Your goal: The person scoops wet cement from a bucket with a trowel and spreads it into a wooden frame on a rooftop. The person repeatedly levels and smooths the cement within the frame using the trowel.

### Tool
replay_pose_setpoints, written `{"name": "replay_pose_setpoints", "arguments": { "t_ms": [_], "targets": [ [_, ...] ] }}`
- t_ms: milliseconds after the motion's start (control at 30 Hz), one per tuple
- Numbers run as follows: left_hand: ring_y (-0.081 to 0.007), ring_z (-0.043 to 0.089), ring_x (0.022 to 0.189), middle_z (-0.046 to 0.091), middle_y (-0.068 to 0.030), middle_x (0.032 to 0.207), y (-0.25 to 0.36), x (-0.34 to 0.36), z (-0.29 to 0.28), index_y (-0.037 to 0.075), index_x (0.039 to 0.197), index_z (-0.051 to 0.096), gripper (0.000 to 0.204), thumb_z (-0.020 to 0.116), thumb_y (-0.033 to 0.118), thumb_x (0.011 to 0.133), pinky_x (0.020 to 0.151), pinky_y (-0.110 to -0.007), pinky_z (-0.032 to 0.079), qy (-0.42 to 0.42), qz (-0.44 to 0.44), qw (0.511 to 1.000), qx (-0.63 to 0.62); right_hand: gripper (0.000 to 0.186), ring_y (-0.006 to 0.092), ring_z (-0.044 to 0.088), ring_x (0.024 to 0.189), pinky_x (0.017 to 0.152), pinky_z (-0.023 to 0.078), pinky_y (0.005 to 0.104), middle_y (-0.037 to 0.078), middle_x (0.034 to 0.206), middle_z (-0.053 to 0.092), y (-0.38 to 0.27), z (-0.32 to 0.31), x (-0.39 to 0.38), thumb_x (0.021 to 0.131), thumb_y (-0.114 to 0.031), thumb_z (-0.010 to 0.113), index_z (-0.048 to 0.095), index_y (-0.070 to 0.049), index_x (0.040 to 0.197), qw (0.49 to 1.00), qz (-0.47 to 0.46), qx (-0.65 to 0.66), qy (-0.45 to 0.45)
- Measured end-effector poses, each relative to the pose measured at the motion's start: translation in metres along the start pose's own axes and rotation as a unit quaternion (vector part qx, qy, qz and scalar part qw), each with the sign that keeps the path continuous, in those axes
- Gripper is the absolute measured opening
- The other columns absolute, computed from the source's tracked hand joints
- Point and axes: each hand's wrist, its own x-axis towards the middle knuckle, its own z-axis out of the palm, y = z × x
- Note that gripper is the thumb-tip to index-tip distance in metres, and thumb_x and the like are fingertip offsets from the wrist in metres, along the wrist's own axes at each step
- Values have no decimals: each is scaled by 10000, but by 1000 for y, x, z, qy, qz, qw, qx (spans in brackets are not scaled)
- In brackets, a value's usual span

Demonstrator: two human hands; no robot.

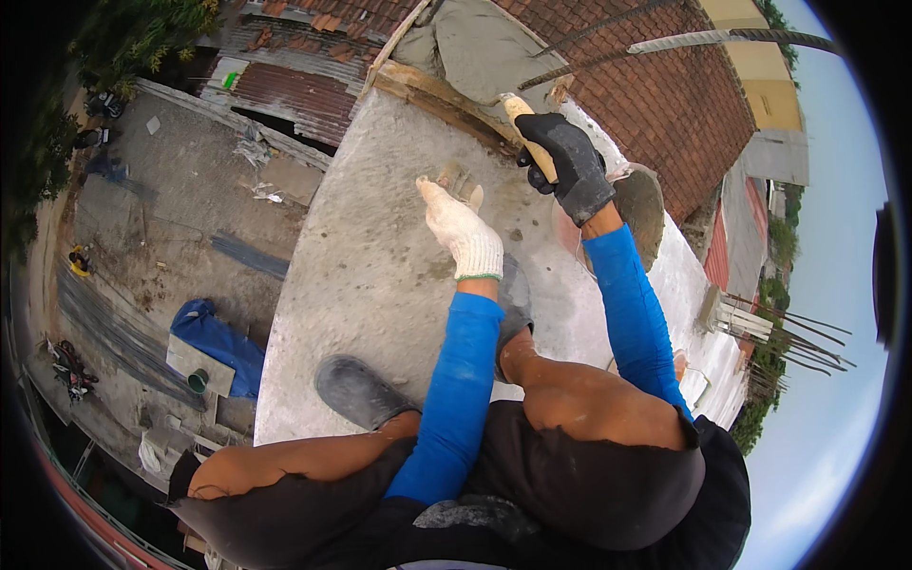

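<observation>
My right hand (570, 163), in a black glove, is closed round the pale wooden handle (534, 141) of a tool. The tool's working end is hard to make out; a thin metal part shows at the handle's far tip. Beyond it lies smooth wet mortar (480, 52) behind a wooden board (446, 103). My left hand (461, 228), in a whitish knitted glove, is low over the rough concrete slab (356, 237), fingers curled about a small greyish lump I cannot name. Right of my right hand stands a round container (638, 211) with grey stuff inside.
My grey shoes (366, 391) are on the slab, whose left edge drops to a yard far below with a blue tarp (214, 347) and a motorbike (71, 369). A ribbed steel bar (703, 40) crosses above tiled roofs (655, 104). More bars (807, 342) jut out at right.
</observation>
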Motion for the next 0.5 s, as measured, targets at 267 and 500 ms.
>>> {"name": "replay_pose_setpoints", "arguments": {
  "t_ms": [267,500],
  "targets": [
    [-233,611,1163,623,-151,1328,1,-1,-3,-23,1328,565,635,442,560,1110,974,-398,578,37,-1,999,0,237,92,598,562,457,412,238,76,843,678,14,7,-10,1062,-149,581,669,-40,1253,999,-47,-20,-19],
    [-231,594,1198,601,-154,1354,2,2,-6,-30,1344,564,664,435,575,1105,1001,-401,555,6,-17,1000,-1,295,76,551,512,430,368,243,53,792,675,9,12,-26,1056,-291,636,681,-42,1208,987,-52,-152,-23]
  ]
}}
